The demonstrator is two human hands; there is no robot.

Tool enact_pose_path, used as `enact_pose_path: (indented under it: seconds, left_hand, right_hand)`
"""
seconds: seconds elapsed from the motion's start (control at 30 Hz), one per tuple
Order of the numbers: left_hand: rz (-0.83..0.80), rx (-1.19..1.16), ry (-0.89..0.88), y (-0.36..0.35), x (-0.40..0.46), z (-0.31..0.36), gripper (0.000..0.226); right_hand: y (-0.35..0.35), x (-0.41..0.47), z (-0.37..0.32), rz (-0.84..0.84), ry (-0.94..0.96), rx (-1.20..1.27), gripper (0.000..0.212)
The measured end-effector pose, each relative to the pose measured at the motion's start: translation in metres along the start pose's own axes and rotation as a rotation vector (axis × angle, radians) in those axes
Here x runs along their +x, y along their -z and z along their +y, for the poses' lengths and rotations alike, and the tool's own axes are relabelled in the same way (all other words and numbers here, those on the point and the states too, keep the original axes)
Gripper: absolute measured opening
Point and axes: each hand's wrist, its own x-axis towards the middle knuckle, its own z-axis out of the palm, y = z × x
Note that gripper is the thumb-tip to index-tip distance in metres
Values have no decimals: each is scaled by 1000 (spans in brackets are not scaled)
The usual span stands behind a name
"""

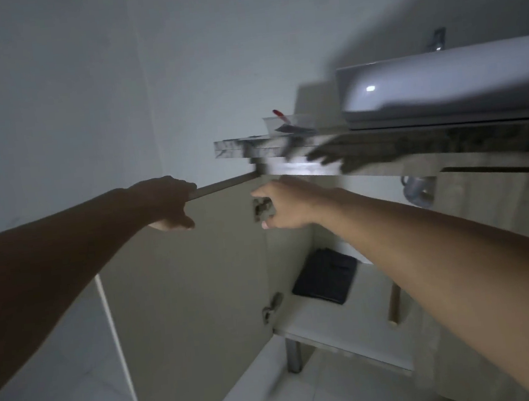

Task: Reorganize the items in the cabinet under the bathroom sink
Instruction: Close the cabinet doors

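A person's left hand (pixel 169 204) grips the top edge of the open cabinet door (pixel 184 290) while the right hand (pixel 285 206), fingers relaxed, reaches at the upper hinge (pixel 262 209); a dark folded item (pixel 325 275) lies on the shelf (pixel 350 318) inside, likely next to be sorted.

Both arms outstretched, left hand (pixel 168 203) curled, right hand (pixel 285 205) loosely curled.

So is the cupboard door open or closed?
Open. The door is swung out, the left hand grips its top edge, and the shelf inside shows.
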Motion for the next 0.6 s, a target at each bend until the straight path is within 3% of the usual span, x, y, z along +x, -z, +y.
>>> enact_pose_path:
  seconds: [0.17,0.27,0.37,0.47,0.6]
  left_hand:
    - [9,-110,87,-19,-11,-30,30]
    - [57,-327,166,-20,-7,-36,26]
    - [-27,-651,235,-8,-3,-37,20]
    - [-148,-989,178,9,-13,-35,33]
    - [-340,-1178,25,14,-13,-15,53]
  right_hand:
    - [-19,25,-46,-15,106,4,74]
    - [-24,30,-60,-5,134,-9,74]
    - [-25,28,-62,0,126,-4,71]
    - [-26,27,-53,6,85,20,58]
    - [-16,5,-35,-95,30,187,75]
